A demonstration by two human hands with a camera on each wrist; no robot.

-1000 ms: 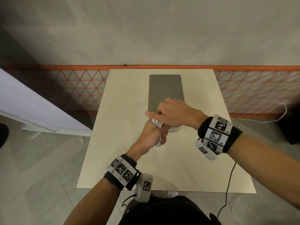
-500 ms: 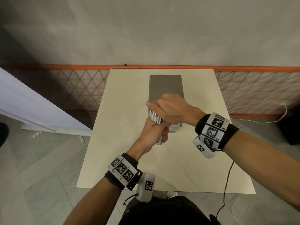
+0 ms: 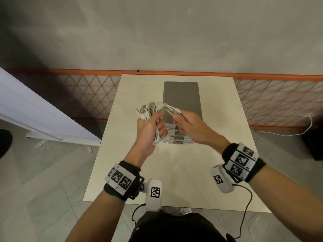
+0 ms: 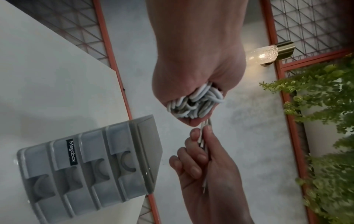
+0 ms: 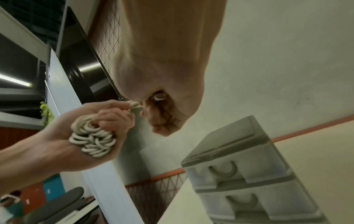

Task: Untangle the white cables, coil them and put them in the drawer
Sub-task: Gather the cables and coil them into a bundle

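The person's torso is cut off at the bottom of the head view, and both forearms come up from there over the cream table, each wrist wrapped in a black band with square markers. How many separate white cables make up the bundle cannot be told, since the loops overlap and much of them is buried in the fist. The left hand is held up above the table with its fingers curled tightly round that bundle; in the wrist views a thick clump of loop ends bulges out of the bottom of the fist. One plug end sticks out to the left of the loops above the hand. The right hand is raised just beside it, thumb and fingers pinching a second cable end whose metal connector shows at the fingertips; the strand runs from there back into the bundle. Behind and below the hands stands one grey drawer unit on the table, its front partly hidden by them. The left wrist view shows four closed drawers, one labelled "Megabox".
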